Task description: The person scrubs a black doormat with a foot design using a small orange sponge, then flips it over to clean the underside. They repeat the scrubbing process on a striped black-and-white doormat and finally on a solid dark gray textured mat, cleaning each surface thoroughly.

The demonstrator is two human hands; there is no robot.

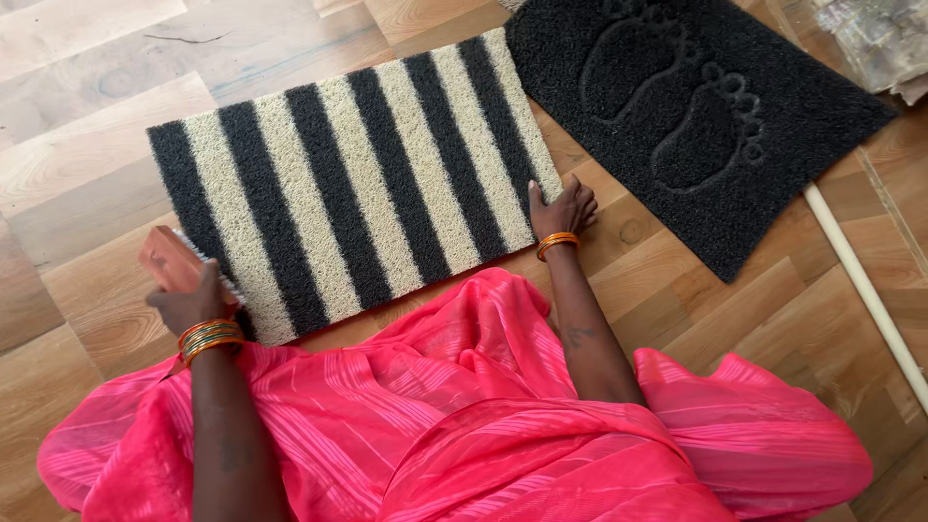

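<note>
A black-and-cream striped doormat (358, 184) lies on the wooden floor in front of me. My left hand (188, 302) grips a wooden scrub brush (169, 259) with pale bristles at the mat's near left corner. The bristles touch the mat's edge. My right hand (563, 209) rests flat, fingers spread, on the mat's near right corner, pressing partly on the mat and partly on the floor. Both wrists wear orange bangles. Pink cloth (483, 416) covers my lap below the mat.
A dark grey doormat (802, 106) embossed with two footprints lies to the right, almost touching the striped one. A pale rod (870, 295) lies on the floor along the right side. Some rough pale material (884, 39) sits at the top right corner.
</note>
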